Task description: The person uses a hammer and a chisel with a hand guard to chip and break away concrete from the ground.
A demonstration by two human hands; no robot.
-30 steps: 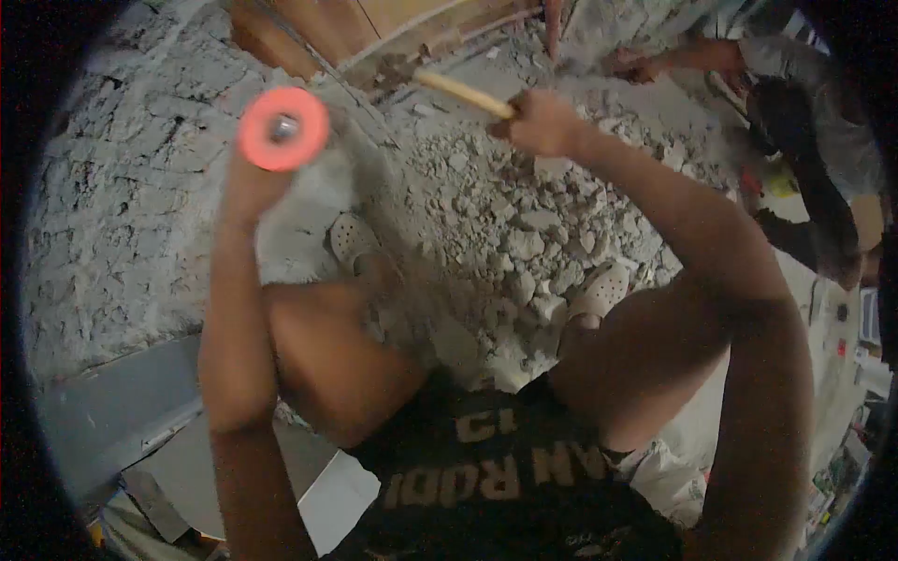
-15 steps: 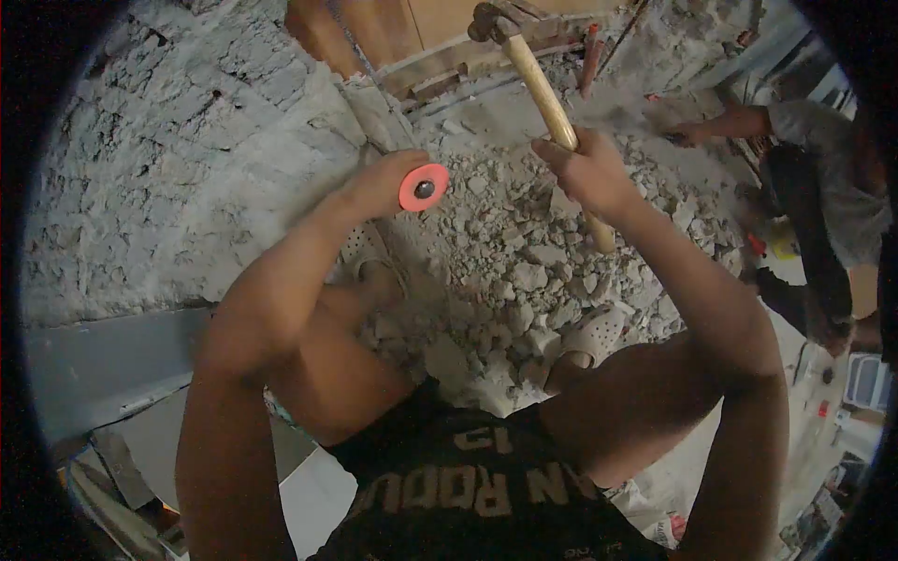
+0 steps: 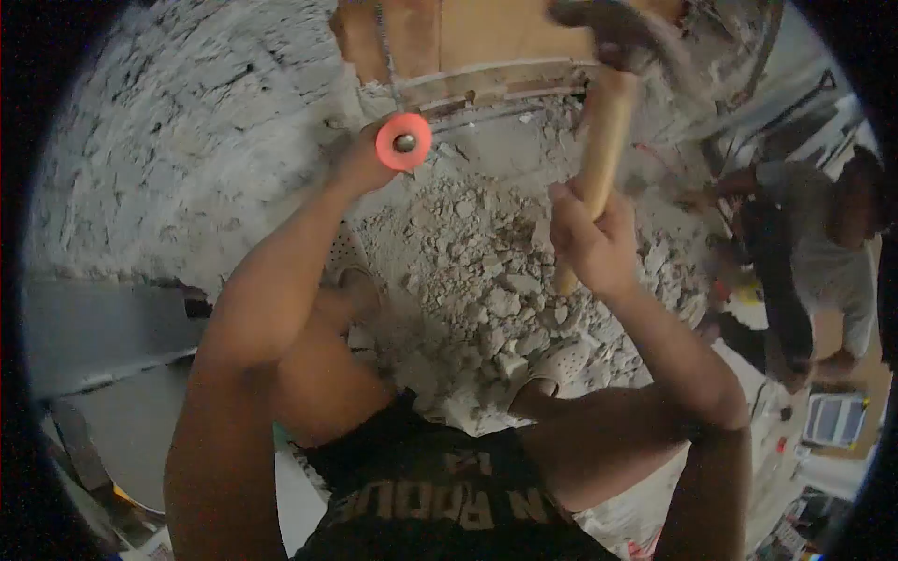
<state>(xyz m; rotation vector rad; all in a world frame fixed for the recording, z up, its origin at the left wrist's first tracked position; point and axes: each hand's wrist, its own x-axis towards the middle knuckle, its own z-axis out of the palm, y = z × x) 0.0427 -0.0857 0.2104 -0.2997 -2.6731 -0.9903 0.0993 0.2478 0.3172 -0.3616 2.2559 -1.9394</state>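
My left hand [image 3: 369,166] is wrapped round a chisel [image 3: 405,143] with a round red-orange hand guard; its metal striking end faces me, and the blade is hidden behind the guard and hand. My right hand [image 3: 599,241] grips the wooden handle of a hammer [image 3: 608,136]. The hammer's dark head is raised at the top of the view, blurred by motion, and stands apart from the chisel. Below and between both hands lies a heap of broken rubble [image 3: 486,271].
A rough, chipped wall [image 3: 187,150] rises on the left. Wooden boards [image 3: 505,37] stand at the back. Another person [image 3: 814,252] crouches at the right, one arm reaching toward the rubble. A clear plastic container [image 3: 835,419] sits at the lower right.
The hammer has swung up and to the right, its head now nearer the camera. My left hand and the chisel have shifted up and slightly left in view. The camera view has also shifted.
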